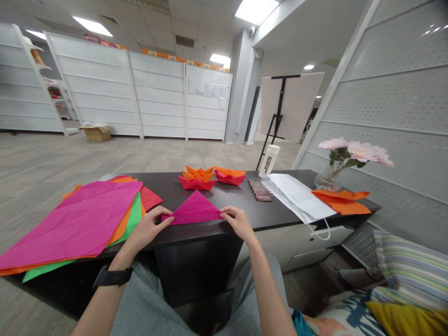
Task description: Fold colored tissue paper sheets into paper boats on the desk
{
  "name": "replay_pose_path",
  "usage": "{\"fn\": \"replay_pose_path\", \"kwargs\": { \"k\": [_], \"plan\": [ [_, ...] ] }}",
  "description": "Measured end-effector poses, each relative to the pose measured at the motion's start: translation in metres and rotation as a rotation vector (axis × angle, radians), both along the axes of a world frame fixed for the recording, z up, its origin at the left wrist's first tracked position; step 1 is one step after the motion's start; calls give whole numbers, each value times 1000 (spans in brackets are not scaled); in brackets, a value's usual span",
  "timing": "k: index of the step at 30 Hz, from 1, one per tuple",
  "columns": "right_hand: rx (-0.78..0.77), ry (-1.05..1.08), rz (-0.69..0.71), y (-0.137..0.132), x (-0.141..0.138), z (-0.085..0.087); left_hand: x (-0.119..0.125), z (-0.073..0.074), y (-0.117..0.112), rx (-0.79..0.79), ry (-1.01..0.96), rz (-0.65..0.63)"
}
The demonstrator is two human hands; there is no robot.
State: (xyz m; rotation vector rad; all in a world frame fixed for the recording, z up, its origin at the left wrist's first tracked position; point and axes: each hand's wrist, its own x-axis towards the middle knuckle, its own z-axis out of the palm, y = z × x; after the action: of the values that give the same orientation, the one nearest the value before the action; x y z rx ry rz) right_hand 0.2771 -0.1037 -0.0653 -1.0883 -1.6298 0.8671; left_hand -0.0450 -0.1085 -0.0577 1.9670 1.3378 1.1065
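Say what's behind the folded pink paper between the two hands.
Behind the folded pink paper are red paper boats and orange paper boats. The patch of table it covers cannot be seen.

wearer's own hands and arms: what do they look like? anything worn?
Left hand and right hand are both ungloved, and no sleeve shows on either forearm. A broad black wristband, probably a watch, circles the left wrist; the right wrist has nothing on it. No cables or markings visible.
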Motion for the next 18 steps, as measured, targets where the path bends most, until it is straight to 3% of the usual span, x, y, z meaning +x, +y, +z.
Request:
{"fn": "replay_pose_path", "kwargs": {
  "k": [6,18],
  "plan": [
    [-44,59,-5,3,5,-3,0,9,-4,-34,-141,-48],
    [-72,45,12,3,11,-3,3,16,-4,-122,-158,-80]
  ]
}}
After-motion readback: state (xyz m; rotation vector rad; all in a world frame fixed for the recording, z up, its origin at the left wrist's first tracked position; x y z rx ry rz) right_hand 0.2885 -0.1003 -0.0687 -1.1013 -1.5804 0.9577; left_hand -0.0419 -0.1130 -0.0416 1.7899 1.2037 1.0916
